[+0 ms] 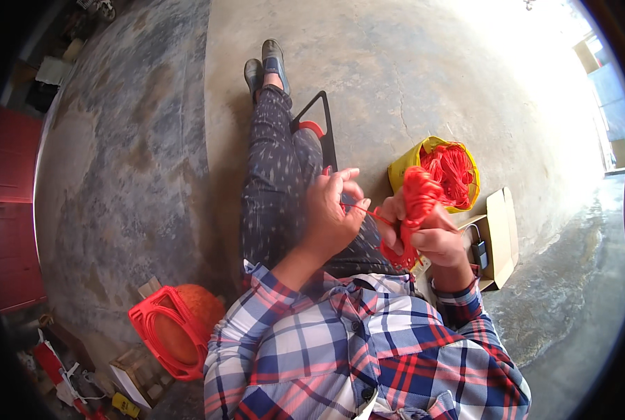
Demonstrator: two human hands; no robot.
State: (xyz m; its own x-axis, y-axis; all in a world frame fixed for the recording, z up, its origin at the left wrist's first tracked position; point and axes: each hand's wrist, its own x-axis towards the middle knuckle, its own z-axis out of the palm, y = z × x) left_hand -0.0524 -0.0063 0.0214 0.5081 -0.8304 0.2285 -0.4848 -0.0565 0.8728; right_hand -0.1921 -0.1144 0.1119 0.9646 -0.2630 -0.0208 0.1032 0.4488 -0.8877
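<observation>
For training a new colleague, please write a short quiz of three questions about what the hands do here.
1. True or false: the right hand holds a bundle of red string.
2. What does the left hand pinch?
A. a black frame
B. a red strand
C. a cardboard box
3. Fill in: the yellow bag lies on the person's ____ side.

Key: 1 true; 2 B; 3 right.

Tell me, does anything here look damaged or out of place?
Only the concrete floor: a thin crack runs through it above the yellow bag. The red thread bundle in the right hand looks orderly, and the left hand pinches one strand.
</observation>
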